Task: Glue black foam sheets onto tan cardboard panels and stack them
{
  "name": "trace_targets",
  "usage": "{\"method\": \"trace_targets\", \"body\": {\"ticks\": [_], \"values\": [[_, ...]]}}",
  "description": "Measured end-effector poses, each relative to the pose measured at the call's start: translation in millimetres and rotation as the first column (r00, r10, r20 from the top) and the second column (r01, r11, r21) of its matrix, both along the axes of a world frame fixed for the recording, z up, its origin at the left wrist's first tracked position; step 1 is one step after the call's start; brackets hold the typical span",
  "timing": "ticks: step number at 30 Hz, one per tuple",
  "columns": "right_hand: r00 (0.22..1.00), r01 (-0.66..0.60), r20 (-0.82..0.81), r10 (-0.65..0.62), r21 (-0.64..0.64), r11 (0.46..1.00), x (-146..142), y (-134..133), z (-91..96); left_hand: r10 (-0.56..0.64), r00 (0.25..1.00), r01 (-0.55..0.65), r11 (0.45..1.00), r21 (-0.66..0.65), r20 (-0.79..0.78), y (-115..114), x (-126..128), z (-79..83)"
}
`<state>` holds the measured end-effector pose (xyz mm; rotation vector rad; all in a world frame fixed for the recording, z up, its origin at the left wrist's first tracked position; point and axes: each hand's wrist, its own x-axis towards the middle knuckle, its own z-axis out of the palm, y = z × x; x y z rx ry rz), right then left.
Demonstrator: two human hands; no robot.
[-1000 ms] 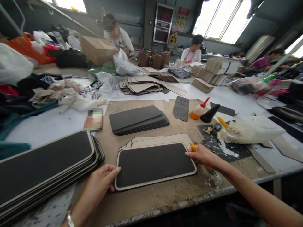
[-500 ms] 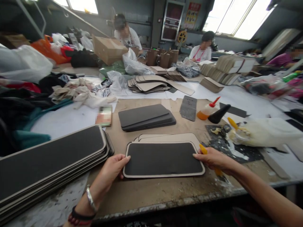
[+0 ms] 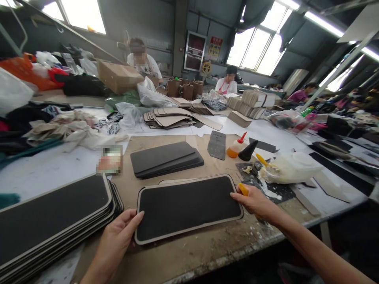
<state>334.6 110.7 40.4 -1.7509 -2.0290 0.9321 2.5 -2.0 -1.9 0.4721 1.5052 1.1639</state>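
Head view: both hands (image 3: 117,232) (image 3: 253,200) pinch the black panel (image 3: 188,209) by its ends, bare brown sheet (image 3: 183,250) nearside.

1 head-worn view, forward and down

Panel stack (image 3: 53,215), left of the left hand (image 3: 120,230): cut off at left edge. Yellow tool (image 3: 243,189) in the right hand (image 3: 251,202): midsection hidden by its grip. Grey plate (image 3: 217,149), beyond the right hand: lettering (image 3: 217,139) too small to read
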Motion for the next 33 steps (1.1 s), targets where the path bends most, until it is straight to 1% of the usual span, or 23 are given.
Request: {"method": "trace_targets", "body": {"ticks": [2, 4, 7, 10, 13, 15, 17, 20, 23, 26, 28, 31, 33], "values": [[1.000, -0.007, 0.028, 0.005, 0.057, 0.998, -2, 1, 6.0, 0.031, 0.999, -0.031, 0.998, 0.057, 0.015, -3, -2, 3.9], [0.999, -0.022, 0.031, 0.019, 0.083, 0.996, -6, 2, 11.2, 0.048, 0.999, -0.048, 0.993, 0.106, 0.001, -7, -6, 9.0], [0.998, -0.063, -0.024, 0.065, 0.073, 0.995, -19, 8, 16.8, 0.079, 0.997, -0.074, 0.982, 0.176, -0.023, -17, -21, 18.5], [0.990, -0.098, -0.100, 0.099, 0.018, 0.995, -49, 19, 19.5, 0.142, 0.987, -0.121, 0.962, 0.245, -0.071, -33, -46, 29.4], [0.980, -0.152, -0.135, 0.145, -0.038, 0.988, -97, 32, 19.5, 0.240, 0.945, -0.175, 0.945, 0.278, -0.221, -54, -81, 40.4], [0.969, -0.199, -0.166, 0.183, -0.088, 0.976, -137, 38, 19.9, 0.307, 0.895, -0.219, 0.934, 0.281, -0.323, -71, -108, 48.4], [0.953, -0.262, -0.192, 0.234, -0.138, 0.955, -182, 40, 23.0, 0.368, 0.849, -0.272, 0.920, 0.283, -0.380, -89, -136, 57.1], [0.912, -0.388, -0.212, 0.352, -0.165, 0.907, -246, 33, 33.2, 0.431, 0.796, -0.339, 0.899, 0.276, -0.424, -116, -174, 70.1], [0.864, -0.481, -0.272, 0.425, -0.190, 0.856, -297, 20, 44.9, 0.449, 0.766, -0.365, 0.893, 0.263, -0.460, -135, -205, 78.8], [0.848, -0.506, -0.316, 0.425, -0.251, 0.825, -331, 8, 51.2, 0.443, 0.753, -0.377, 0.896, 0.232, -0.487, -145, -227, 80.0], [0.862, -0.489, -0.303, 0.405, -0.291, 0.822, -345, 3, 51.4, 0.433, 0.752, -0.380, 0.901, 0.211, -0.496, -149, -236, 76.4], [0.884, -0.453, -0.285, 0.371, -0.324, 0.831, -355, 0, 48.8, 0.411, 0.765, -0.375, 0.910, 0.175, -0.496, -152, -243, 68.0], [0.885, -0.449, -0.298, 0.358, -0.342, 0.826, -356, -1, 46.8, 0.398, 0.774, -0.371, 0.915, 0.155, -0.493, -153, -246, 62.9]]}}
